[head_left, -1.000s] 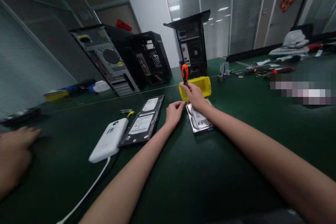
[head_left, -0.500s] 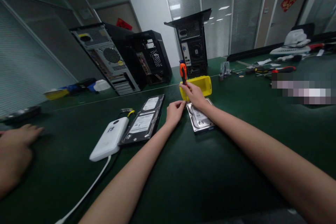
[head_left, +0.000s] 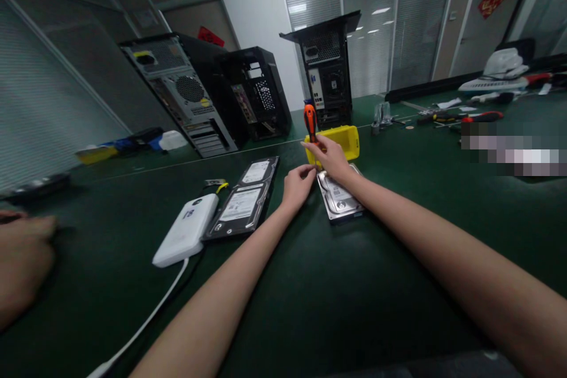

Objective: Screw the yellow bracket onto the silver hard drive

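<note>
The right hand (head_left: pixel 331 156) pinches a nearly upright orange-and-black-handled screwdriver (head_left: pixel 310 121) between thumb and fingers; the left hand (head_left: pixel 297 186) has its fingertips drawn in near the tool's lower end, though I cannot tell whether they grip anything; below the right hand, a silver rectangular metal hard drive (head_left: pixel 339 199) lies flat on the dark green tabletop (head_left: pixel 398 289); an open yellow plastic box (head_left: pixel 351 142) sits just behind; leftward lie two black, white-labelled hard drives (head_left: pixel 239 204), then a white slab-shaped device (head_left: pixel 186 231); another person's hand (head_left: pixel 22 266) shows farther left

Of the hands (head_left: pixel 296 190), left more arched; co-worker's hand (head_left: pixel 24 266) farther left.
</note>
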Demonstrator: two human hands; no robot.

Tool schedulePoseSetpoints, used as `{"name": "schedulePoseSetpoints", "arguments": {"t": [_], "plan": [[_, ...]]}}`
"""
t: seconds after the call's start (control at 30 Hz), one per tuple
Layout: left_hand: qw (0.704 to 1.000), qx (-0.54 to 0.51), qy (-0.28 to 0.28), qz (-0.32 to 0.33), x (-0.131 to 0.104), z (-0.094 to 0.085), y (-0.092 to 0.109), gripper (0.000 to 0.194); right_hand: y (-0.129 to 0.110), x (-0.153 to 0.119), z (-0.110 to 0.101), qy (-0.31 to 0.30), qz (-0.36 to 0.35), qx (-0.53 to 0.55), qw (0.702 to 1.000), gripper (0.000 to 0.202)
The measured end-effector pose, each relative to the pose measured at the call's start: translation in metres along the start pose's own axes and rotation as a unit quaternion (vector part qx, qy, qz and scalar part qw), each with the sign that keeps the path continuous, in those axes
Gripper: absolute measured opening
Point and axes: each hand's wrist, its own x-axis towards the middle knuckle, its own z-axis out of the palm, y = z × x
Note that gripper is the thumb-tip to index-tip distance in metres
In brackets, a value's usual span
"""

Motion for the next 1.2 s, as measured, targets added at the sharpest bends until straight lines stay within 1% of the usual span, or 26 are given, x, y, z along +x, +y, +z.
{"name": "schedulePoseSetpoints", "arguments": {"t": [0.23, 0.43, 0.67, 0.83, 0.97, 1.2], "plan": [[0.998, -0.04, 0.021, 0.044, -0.0005, -0.0013, 0.0044, 0.029, 0.0002, -0.0003, -0.0005, 0.0, -0.001, -0.003, 1.0, 0.038], [0.998, -0.036, 0.046, 0.031, 0.0016, -0.0018, 0.0065, 0.023, -0.0008, -0.0005, -0.0002, -0.002, -0.014, -0.022, 1.0, 0.039], [0.998, -0.035, 0.042, 0.03, 0.0034, -0.0006, 0.0048, 0.021, 0.0, -0.0001, 0.0004, 0.003, -0.009, -0.044, 0.999, 0.04], [0.997, -0.033, 0.046, 0.044, 0.0018, -0.0016, 0.0075, 0.021, -0.0002, -0.0007, 0.0005, -0.01, -0.016, -0.039, 0.999, 0.039], [0.998, -0.028, 0.047, 0.036, 0.0013, -0.0021, 0.0096, 0.02, -0.0002, -0.0007, 0.001, -0.014, -0.015, -0.031, 0.999, 0.041], [0.998, -0.041, 0.044, 0.027, 0.0018, -0.0013, 0.0077, 0.021, 0.0012, -0.0005, 0.0015, -0.015, -0.017, -0.021, 1.0, 0.04]]}}
